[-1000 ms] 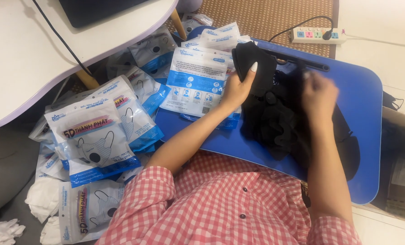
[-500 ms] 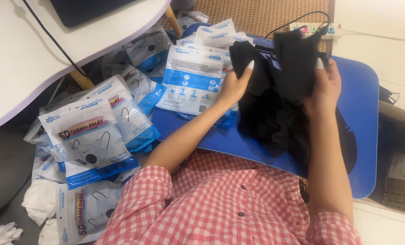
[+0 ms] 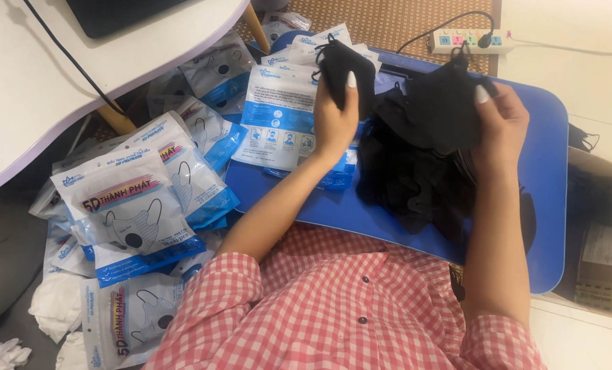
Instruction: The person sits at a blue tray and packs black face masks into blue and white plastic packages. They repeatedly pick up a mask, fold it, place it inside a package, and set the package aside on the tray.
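My left hand (image 3: pixel 334 118) grips a small stack of black face masks (image 3: pixel 342 68) above the blue lap table (image 3: pixel 547 171). My right hand (image 3: pixel 499 123) holds up another black mask (image 3: pixel 437 109) by its edge, just right of the first stack. Under both hands a loose heap of black masks (image 3: pixel 415 185) lies on the table. Empty white-and-blue mask pouches (image 3: pixel 278 116) lie flat on the table's left part, under my left wrist.
Many filled white-and-blue mask packets (image 3: pixel 134 205) are heaped on the floor at left, beside a white desk (image 3: pixel 38 103) with a wooden leg. A power strip (image 3: pixel 467 41) lies on the woven mat beyond. A cardboard box (image 3: pixel 604 260) sits at right. Crumpled white paper (image 3: pixel 55 312) lies at lower left.
My right hand has lifted a black mask off the heap and raised it. My left hand has kept its grip on its stack and shifted slightly up and left.
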